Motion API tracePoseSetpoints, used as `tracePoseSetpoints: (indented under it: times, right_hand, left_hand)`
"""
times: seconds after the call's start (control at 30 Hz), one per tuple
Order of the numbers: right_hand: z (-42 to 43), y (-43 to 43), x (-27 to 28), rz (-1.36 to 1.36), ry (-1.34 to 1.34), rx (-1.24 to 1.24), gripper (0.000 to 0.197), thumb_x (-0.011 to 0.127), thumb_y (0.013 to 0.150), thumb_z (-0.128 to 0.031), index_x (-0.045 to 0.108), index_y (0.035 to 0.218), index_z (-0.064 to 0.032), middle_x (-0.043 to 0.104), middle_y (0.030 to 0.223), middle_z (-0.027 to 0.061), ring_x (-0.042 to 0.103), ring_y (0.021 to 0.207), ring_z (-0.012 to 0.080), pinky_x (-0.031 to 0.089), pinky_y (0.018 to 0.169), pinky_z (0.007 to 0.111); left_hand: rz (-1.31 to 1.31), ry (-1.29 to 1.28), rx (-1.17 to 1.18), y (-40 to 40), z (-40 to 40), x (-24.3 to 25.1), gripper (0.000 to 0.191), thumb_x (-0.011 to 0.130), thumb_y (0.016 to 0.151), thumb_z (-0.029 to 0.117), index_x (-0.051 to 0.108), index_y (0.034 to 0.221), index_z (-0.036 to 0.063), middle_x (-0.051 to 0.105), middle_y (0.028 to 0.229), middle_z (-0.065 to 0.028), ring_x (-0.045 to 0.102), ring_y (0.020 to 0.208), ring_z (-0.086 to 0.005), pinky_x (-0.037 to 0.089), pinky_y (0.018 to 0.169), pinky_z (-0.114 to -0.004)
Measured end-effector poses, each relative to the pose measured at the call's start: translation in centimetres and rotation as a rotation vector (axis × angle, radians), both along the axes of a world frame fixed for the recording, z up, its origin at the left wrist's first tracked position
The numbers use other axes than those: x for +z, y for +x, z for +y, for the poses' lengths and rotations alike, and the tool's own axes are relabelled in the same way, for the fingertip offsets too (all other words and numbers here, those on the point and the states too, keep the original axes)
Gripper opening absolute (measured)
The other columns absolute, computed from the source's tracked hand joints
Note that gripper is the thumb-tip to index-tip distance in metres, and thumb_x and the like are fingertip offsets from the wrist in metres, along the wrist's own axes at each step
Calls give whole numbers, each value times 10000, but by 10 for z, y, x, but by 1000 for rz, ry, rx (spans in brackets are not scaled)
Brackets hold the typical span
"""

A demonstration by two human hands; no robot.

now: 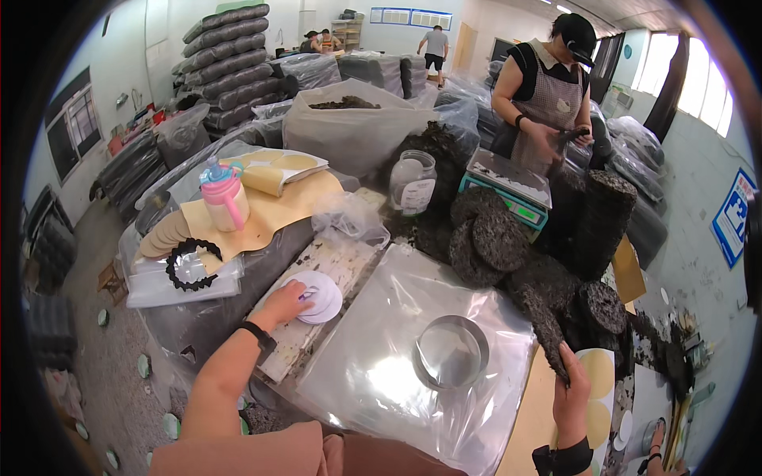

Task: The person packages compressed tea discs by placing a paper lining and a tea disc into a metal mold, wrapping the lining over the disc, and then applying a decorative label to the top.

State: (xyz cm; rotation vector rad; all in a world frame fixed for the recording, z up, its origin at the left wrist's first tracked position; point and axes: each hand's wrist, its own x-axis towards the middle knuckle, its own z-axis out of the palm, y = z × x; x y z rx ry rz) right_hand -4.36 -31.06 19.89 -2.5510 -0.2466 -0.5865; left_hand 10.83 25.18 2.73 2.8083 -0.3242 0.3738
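Note:
My left hand [290,303] rests on a small pile of white paper discs [324,296] that lies on a worn white board [286,351]; its fingers touch the top disc, and whether they pinch it I cannot tell. At the right, my right hand [571,381] grips the lower edge of a dark round cake of dried seaweed [545,327], tilted on edge. Between my hands a metal ring mould [451,352] sits on a stack of clear plastic sheets [381,333]. More seaweed cakes [491,238] are heaped behind the sheets, beside a digital scale [506,187].
A pink bottle [223,196], a black hair band [193,265] and plastic bags stand or lie at left. A clear jar [412,184] stands before a large sack [351,128]. Sheets of round labels [597,387] lie at right. A co-worker [547,101] stands opposite; another's hand [656,440] is lower right.

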Motion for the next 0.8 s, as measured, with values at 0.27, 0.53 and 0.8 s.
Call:
tracePoseSetpoints:
  times: [0.27,0.53,0.8]
  right_hand:
    - [-26,-8,-13,-2,520,-205,428,462,892,41,507,1318,43,552,1324,140,484,1269,214,343,1060,305]
    - [37,38,-34,-302,302,21,537,481,766,163,560,1274,6,509,1382,163,460,1299,333,333,1089,395]
    - [84,46,-141,230,-378,309,486,646,761,-119,589,1243,-95,566,1282,160,470,1246,370,375,1052,480]
  left_hand:
    - [-262,-388,-688,-19,-277,98,363,519,830,40,589,1184,5,582,1255,-176,553,1142,-340,451,965,-403]
    - [-117,-99,-792,-28,-315,20,628,654,828,355,495,1290,-41,526,1311,-197,458,1256,-336,358,1066,-426]
    - [100,-319,-667,-17,-248,60,676,761,723,250,494,1272,-40,513,1323,-191,498,1192,-325,433,985,-389]
